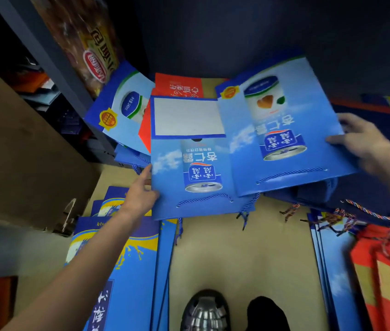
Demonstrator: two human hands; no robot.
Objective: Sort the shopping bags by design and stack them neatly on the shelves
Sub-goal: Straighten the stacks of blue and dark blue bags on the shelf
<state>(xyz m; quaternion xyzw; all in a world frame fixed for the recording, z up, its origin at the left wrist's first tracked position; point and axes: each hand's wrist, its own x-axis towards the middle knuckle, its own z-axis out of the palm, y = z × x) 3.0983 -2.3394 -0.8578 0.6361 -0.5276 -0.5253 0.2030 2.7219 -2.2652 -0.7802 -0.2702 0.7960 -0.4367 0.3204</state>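
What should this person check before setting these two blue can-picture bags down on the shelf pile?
1. Same design on both: ok. The left bag and the right bag show the same can and sky print.
2. Grip: ok. The left hand holds the left bag's edge; the right hand holds the right bag's edge.
3. Bags squared up: not ok. The right bag is tilted and overlaps the left one.
4. Landing pile sorted: not ok. A red bag lies among the blue ones underneath.
5. Rope handles tucked: not ok. The cords dangle over the front edge.
6. Room deeper on the shelf: cannot tell, too dark.
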